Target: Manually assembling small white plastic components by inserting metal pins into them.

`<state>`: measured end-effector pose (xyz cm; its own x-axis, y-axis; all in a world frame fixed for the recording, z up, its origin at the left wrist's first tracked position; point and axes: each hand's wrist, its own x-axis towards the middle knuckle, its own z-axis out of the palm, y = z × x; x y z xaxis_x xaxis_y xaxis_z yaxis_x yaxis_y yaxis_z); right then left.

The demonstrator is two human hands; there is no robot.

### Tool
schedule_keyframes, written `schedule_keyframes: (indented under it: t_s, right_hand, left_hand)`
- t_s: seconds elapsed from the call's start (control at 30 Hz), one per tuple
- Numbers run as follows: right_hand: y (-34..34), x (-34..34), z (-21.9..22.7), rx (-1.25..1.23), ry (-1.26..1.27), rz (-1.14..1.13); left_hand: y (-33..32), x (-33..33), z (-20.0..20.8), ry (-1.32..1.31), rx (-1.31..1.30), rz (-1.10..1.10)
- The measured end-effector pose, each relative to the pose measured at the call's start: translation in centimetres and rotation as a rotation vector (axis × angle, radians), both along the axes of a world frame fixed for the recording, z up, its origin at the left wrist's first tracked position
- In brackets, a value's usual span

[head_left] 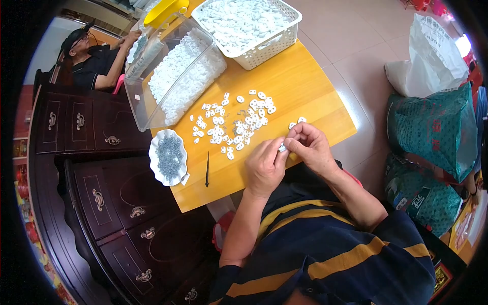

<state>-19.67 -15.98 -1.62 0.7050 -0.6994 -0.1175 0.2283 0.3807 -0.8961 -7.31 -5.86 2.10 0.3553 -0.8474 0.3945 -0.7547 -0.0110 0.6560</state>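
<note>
Close together at the table's near edge, my left hand [265, 166] and my right hand [311, 146] pinch a small white plastic piece [282, 148] between their fingertips. The fingers cover most of it. Just beyond the right hand lie a couple of similar white pieces [302, 120]. A loose spread of small white two-holed plastic pieces [249, 124] covers the middle of the table, with some small metal bits among them. To the left of my hands lies a thin black pointed tool [207, 170], touched by neither hand.
A scalloped white dish [153, 157] of small grey metal parts sits at the table's left edge. Behind are a clear bin [147, 124] and a white basket [264, 57], both full of white pieces. Dark drawers [109, 198] flank the left. A co-worker [99, 63] sits far left; sacks [427, 129] stand right.
</note>
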Motion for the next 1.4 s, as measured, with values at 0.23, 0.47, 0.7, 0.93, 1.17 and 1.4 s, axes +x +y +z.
schedule_keyframes:
  t_s: [0.23,0.47,0.7,0.93,1.17,1.4]
  right_hand:
    - [0.2,0.1,0.1,-0.015,0.024,-0.008]
    - [0.3,0.2,-0.1,-0.014,0.028,-0.019]
    - [0.5,0.2,0.1,-0.036,0.058,-0.031]
    - [0.6,0.1,0.1,-0.052,0.082,-0.036]
    - [0.1,-0.2,0.2,-0.116,0.038,-0.020]
    - [-2.9,-1.0,2.0,-0.761,0.421,-0.329]
  left_hand:
    - [0.2,0.1,-0.4,0.010,0.000,-0.003]
    - [0.3,0.2,-0.9,-0.005,-0.009,-0.005]
    - [0.3,0.1,-1.1,-0.020,-0.034,0.005]
    - [0.3,0.6,-1.4,-0.083,-0.069,-0.025]
    - [0.4,0.4,0.3,0.056,-0.038,0.005]
    - [3.9,4.2,-1.6,-0.098,0.048,0.229]
